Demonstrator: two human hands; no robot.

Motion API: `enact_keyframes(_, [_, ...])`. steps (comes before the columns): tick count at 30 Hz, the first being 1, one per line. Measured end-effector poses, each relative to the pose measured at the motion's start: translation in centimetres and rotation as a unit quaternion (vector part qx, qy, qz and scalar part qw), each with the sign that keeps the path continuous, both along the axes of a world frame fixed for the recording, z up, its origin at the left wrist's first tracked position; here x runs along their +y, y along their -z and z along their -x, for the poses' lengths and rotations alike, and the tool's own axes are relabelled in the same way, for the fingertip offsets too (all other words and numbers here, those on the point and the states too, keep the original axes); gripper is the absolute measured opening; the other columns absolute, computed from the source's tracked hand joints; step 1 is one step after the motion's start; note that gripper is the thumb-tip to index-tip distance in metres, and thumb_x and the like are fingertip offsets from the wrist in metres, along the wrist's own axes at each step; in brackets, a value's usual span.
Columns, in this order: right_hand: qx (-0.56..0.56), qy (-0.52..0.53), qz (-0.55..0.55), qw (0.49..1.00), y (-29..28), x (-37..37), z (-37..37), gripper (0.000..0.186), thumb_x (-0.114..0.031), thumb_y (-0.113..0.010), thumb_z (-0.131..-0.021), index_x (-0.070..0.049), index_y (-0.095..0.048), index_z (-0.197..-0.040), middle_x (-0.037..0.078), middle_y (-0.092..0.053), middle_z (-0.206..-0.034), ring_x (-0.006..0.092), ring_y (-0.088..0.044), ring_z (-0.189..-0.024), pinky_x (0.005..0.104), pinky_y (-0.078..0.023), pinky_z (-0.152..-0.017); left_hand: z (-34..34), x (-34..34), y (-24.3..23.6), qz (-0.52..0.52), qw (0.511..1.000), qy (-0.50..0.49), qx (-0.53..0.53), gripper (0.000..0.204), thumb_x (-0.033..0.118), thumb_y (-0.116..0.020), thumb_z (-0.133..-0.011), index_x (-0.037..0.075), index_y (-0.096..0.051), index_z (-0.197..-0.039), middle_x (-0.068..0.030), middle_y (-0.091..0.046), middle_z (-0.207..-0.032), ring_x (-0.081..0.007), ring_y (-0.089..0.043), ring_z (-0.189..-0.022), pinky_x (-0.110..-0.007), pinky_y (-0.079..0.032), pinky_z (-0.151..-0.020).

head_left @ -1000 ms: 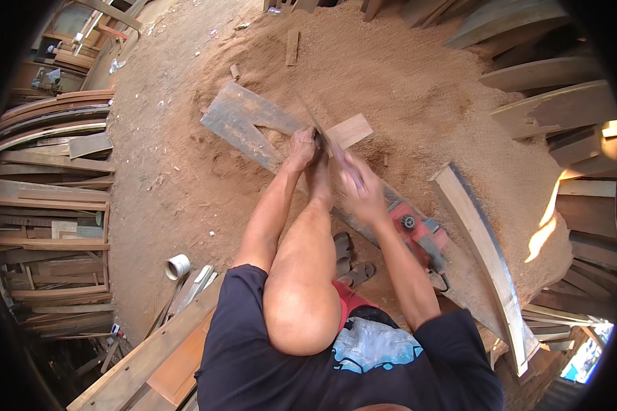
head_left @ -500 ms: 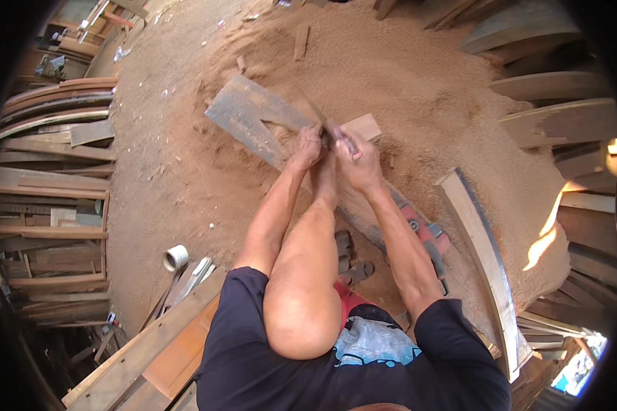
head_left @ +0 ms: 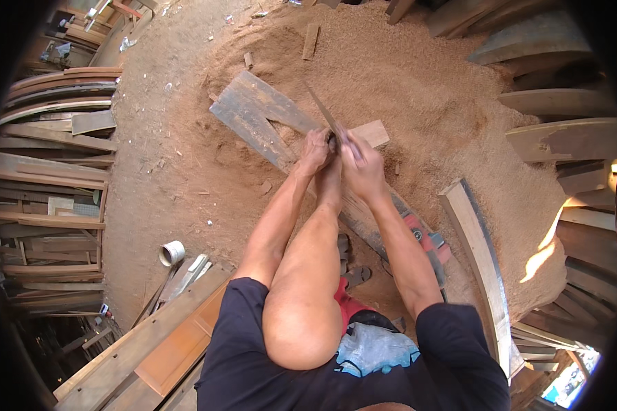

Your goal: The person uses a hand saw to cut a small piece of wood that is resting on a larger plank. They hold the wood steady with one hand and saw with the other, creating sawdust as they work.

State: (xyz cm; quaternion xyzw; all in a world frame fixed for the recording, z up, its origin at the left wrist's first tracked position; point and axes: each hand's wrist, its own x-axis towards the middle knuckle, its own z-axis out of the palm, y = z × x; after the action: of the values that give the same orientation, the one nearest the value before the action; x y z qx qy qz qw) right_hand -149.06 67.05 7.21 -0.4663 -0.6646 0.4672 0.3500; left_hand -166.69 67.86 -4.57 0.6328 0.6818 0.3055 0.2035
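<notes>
My right hand (head_left: 363, 164) is closed around the grip of what looks like a hand saw; its thin blade (head_left: 320, 104), almost edge-on, slants away to the upper left. Close beside it, my left hand (head_left: 314, 151) has its fingers curled at a dark spot by the blade; what they grip is hidden. A pale wood block (head_left: 373, 133) shows past my right hand, and whether it reaches under my left cannot be told. Beneath lies a weathered grey plank (head_left: 243, 103) with a V-shaped notch at its far end. My bare foot (head_left: 328, 183) is set down just below the hands.
Sawdust (head_left: 418, 103) covers the ground. A red power tool (head_left: 425, 236) lies near my right forearm, beside a curved timber (head_left: 476, 246). At left stand a white cup (head_left: 172, 253) and stacked boards (head_left: 55, 171). Curved wood pieces (head_left: 569, 137) line the right side.
The view has shifted slightly. The saw blade stands steeper and shows more clearly; my right hand has turned and drawn a little toward me. My left hand and foot keep nearly the same place.
</notes>
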Motion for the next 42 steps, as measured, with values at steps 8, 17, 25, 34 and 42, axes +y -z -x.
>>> enact_keyframes(8, [-0.047, -0.065, 0.023, 0.997, -7.0, -16.3, -16.5, 0.046, 0.004, -0.058, -0.093, 0.003, -0.055, -0.138, 0.025, -0.065, -0.135, 0.0348, -0.064, -0.127, 0.0426, -0.046, -0.109, 1.6, -0.5, 2.2, -0.04, 0.999, -0.018, 0.017, 0.019, 0.008, -0.062, -0.083, 0.004, -0.07, -0.1, -0.0262, -0.067, -0.089, -0.0484, -0.064, -0.09, -0.057, -0.05, -0.079])
enact_keyframes(17, [0.015, -0.004, -0.09, 0.996, 1.9, -4.4, -4.3, 0.039, -0.013, -0.068, -0.095, 0.004, -0.063, -0.13, 0.028, -0.07, -0.119, 0.0364, -0.073, -0.107, 0.0381, -0.056, -0.089, 0.5, -0.4, 1.6, -0.036, 0.999, -0.004, -0.007, 0.015, 0.008, -0.063, -0.083, 0.001, -0.067, -0.096, -0.0256, -0.066, -0.088, -0.0476, -0.062, -0.087, -0.055, -0.049, -0.079])
enact_keyframes(25, [-0.041, -0.032, -0.04, 0.998, -0.3, -4.9, -5.4, 0.054, -0.027, -0.071, -0.095, 0.005, -0.059, -0.137, 0.027, -0.068, -0.127, 0.0354, -0.068, -0.116, 0.04, -0.052, -0.099, 2.1, 0.6, 3.6, 0.013, 0.999, -0.006, 0.044, 0.014, 0.014, -0.063, -0.084, 0.003, -0.066, -0.092, -0.0249, -0.067, -0.095, -0.0469, -0.062, -0.092, -0.055, -0.05, -0.081])
enact_keyframes(34, [0.002, -0.004, 0.035, 0.999, -3.3, -2.5, -2.5, 0.056, -0.027, -0.067, -0.098, 0.008, -0.054, -0.14, 0.031, -0.066, -0.126, 0.0377, -0.068, -0.116, 0.0411, -0.052, -0.098, 0.1, 1.0, 1.1, 0.083, 0.996, -0.003, 0.04, 0.019, 0.015, -0.06, -0.085, 0.007, -0.07, -0.099, -0.0246, -0.07, -0.094, -0.0471, -0.064, -0.092, -0.058, -0.05, -0.081])
enact_keyframes(42, [-0.01, -0.051, -0.026, 0.998, -10.9, -16.8, -15.9, 0.044, -0.001, -0.054, -0.098, 0.005, -0.053, -0.141, 0.023, -0.062, -0.141, 0.033, -0.063, -0.129, 0.039, -0.043, -0.112, 0.8, 1.4, 2.7, 0.095, 0.995, -0.041, 0.011, 0.025, 0.019, -0.059, -0.088, 0.008, -0.071, -0.108, -0.0276, -0.07, -0.1, -0.0498, -0.065, -0.099, -0.057, -0.052, -0.087])
